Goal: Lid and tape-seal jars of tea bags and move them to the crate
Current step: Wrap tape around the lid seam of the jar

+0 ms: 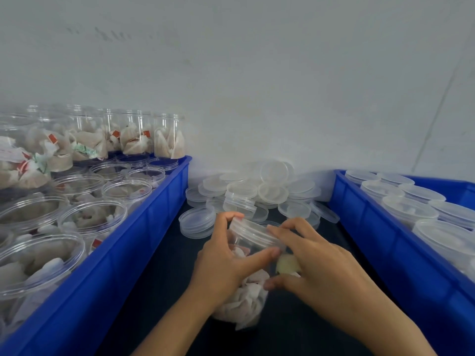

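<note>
Clear plastic jar (244, 286): lies tilted on the dark desk (159, 278) between both hands, stuffed with pale tea bags (246, 299).
Lid (253, 233): translucent, seated on the jar's mouth, slightly askew.
Left hand (223, 260): grip clamped round the jar's neck, thumb lying along the lid's near rim, fingers curled over the far rim.
Right hand (316, 263): grip pinched on the lid's right edge; a yellowish roll of tape (286, 263) sits under its fingers.
Left crate (144, 227): blue, left of the grip, holds open jars (95, 214) of tea bags, some with red tags; printing too small to read.
Right crate (385, 235): blue, right of the grip, holds lidded jars (408, 209).
Loose lids (257, 191): heaped beyond the grip, against the wall.
</note>
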Available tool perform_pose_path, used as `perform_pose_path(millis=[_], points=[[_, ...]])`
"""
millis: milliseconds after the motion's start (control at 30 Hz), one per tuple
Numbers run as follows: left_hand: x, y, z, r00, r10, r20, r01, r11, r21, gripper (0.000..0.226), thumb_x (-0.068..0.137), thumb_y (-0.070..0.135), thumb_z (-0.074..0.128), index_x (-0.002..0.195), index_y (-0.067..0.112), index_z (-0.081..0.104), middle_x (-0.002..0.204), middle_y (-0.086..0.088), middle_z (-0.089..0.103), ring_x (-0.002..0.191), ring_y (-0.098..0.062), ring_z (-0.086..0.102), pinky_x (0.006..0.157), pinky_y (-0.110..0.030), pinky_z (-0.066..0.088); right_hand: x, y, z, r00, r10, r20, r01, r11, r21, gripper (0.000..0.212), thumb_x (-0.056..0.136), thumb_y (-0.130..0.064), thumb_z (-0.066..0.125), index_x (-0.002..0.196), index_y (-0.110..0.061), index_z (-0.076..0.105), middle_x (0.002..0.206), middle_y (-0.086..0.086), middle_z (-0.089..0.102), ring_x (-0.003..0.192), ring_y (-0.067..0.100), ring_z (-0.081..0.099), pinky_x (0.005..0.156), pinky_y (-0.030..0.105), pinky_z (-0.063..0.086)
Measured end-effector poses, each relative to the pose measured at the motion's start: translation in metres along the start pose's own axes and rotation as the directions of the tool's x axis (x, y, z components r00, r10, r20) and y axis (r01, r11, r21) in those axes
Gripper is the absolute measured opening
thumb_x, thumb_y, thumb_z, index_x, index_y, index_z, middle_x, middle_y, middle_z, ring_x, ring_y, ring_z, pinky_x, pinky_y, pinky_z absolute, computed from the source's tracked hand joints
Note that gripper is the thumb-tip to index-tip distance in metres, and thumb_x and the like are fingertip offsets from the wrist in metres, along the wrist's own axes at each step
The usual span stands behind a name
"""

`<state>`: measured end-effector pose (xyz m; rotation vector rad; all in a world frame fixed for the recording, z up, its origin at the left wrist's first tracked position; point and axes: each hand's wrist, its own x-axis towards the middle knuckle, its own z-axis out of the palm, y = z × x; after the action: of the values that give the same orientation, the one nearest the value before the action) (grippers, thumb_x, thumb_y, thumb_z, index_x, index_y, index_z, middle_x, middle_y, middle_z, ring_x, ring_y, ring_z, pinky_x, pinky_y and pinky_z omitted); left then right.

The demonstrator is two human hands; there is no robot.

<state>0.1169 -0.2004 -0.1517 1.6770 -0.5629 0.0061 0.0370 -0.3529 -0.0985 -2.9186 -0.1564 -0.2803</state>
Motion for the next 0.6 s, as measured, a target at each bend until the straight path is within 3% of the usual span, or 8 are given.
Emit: perform_pose_path(millis=[67, 133, 200, 267, 333, 400, 500, 600], points=[[0.002, -0.002, -0.002, 0.999, -0.002, -0.043, 0.000, 0.999, -0.042, 0.082, 0.046, 0.068, 0.078, 0.115, 0.037, 0.047, 0.101, 0.005, 0.070, 0.093, -0.016, 0.070, 0.086, -0.047, 0.056, 0.000, 0.002, 0.002, 0.998, 0.066, -0.008, -0.063, 0.982, 0.177, 0.076, 0.079, -0.051, 0.070, 0.143, -0.042, 0.031, 0.124, -0.028, 0.029, 0.100, -0.002, 0.048, 0.082, 0.017, 0.041], [0.002, -0.003, -0.004, 0.997, 0.000, -0.073, -0.003, 0.999, -0.043, 0.081, 0.045, 0.069, 0.076, 0.114, 0.037, 0.047, 0.102, 0.007, 0.069, 0.093, -0.012, 0.069, 0.086, -0.046, 0.056, 0.002, 0.004, 0.005, 0.988, 0.153, 0.020, -0.151, 0.929, 0.339, 0.077, 0.079, -0.044, 0.074, 0.144, -0.039, 0.032, 0.120, -0.023, 0.038, 0.098, -0.002, 0.046, 0.078, 0.014, 0.038], [0.002, -0.005, -0.004, 0.995, 0.008, -0.095, -0.008, 1.000, 0.004, 0.078, 0.044, 0.073, 0.073, 0.111, 0.044, 0.046, 0.102, 0.012, 0.067, 0.091, -0.005, 0.067, 0.083, -0.040, 0.057, 0.004, 0.007, 0.009, 0.957, 0.243, 0.157, -0.289, 0.836, 0.467, 0.073, 0.080, -0.043, 0.074, 0.140, -0.035, 0.032, 0.117, -0.009, 0.052, 0.080, 0.001, 0.051, 0.065, 0.015, 0.040], [0.002, -0.006, -0.006, 0.993, 0.017, -0.117, -0.012, 0.999, 0.046, 0.077, 0.043, 0.077, 0.072, 0.109, 0.049, 0.045, 0.101, 0.019, 0.065, 0.090, 0.002, 0.064, 0.081, -0.032, 0.057, 0.006, 0.010, 0.007, 0.895, 0.262, 0.360, -0.440, 0.644, 0.626, 0.068, 0.078, -0.043, 0.075, 0.130, -0.030, 0.034, 0.096, 0.004, 0.068, 0.055, 0.005, 0.048, 0.048, 0.019, 0.039], [0.003, -0.008, -0.009, 0.992, 0.025, -0.123, -0.016, 0.997, 0.070, 0.077, 0.043, 0.078, 0.071, 0.110, 0.051, 0.043, 0.101, 0.025, 0.063, 0.090, 0.007, 0.063, 0.079, -0.025, 0.056, 0.006, 0.014, 0.002, 0.866, 0.167, 0.471, -0.485, 0.507, 0.712, 0.078, 0.067, -0.050, 0.076, 0.128, -0.031, 0.031, 0.075, 0.005, 0.070, 0.044, 0.007, 0.039, 0.042, 0.018, 0.034], [0.004, -0.008, -0.012, 0.990, 0.036, -0.136, -0.024, 0.996, 0.088, 0.077, 0.044, 0.079, 0.070, 0.110, 0.052, 0.042, 0.101, 0.024, 0.064, 0.090, 0.009, 0.062, 0.078, -0.021, 0.053, 0.004, 0.019, -0.002, 0.871, 0.062, 0.488, -0.457, 0.469, 0.756, 0.086, 0.065, -0.055, 0.072, 0.134, -0.036, 0.026, 0.074, 0.008, 0.069, 0.045, 0.008, 0.034, 0.043, 0.017, 0.033], [0.004, -0.009, -0.014, 0.986, 0.051, -0.157, -0.037, 0.995, 0.093, 0.075, 0.045, 0.078, 0.070, 0.109, 0.051, 0.043, 0.104, 0.022, 0.064, 0.092, 0.007, 0.062, 0.079, -0.023, 0.053, 0.002, 0.022, -0.001, 0.882, -0.096, 0.462, -0.393, 0.392, 0.832, 0.069, 0.082, -0.053, 0.060, 0.140, -0.043, 0.023, 0.077, 0.014, 0.067, 0.043, 0.008, 0.033, 0.045, 0.017, 0.036], [0.004, -0.010, -0.014, 0.984, 0.054, -0.168, -0.043, 0.997, 0.071, 0.072, 0.046, 0.075, 0.071, 0.108, 0.050, 0.044, 0.103, 0.025, 0.065, 0.093, 0.005, 0.063, 0.081, -0.026, 0.053, 0.002, 0.023, 0.001, 0.897, -0.153, 0.415, -0.355, 0.309, 0.882, 0.055, 0.091, -0.041, 0.051, 0.140, -0.046, 0.025, 0.081, 0.019, 0.067, 0.042, 0.010, 0.041, 0.048, 0.021, 0.040]])
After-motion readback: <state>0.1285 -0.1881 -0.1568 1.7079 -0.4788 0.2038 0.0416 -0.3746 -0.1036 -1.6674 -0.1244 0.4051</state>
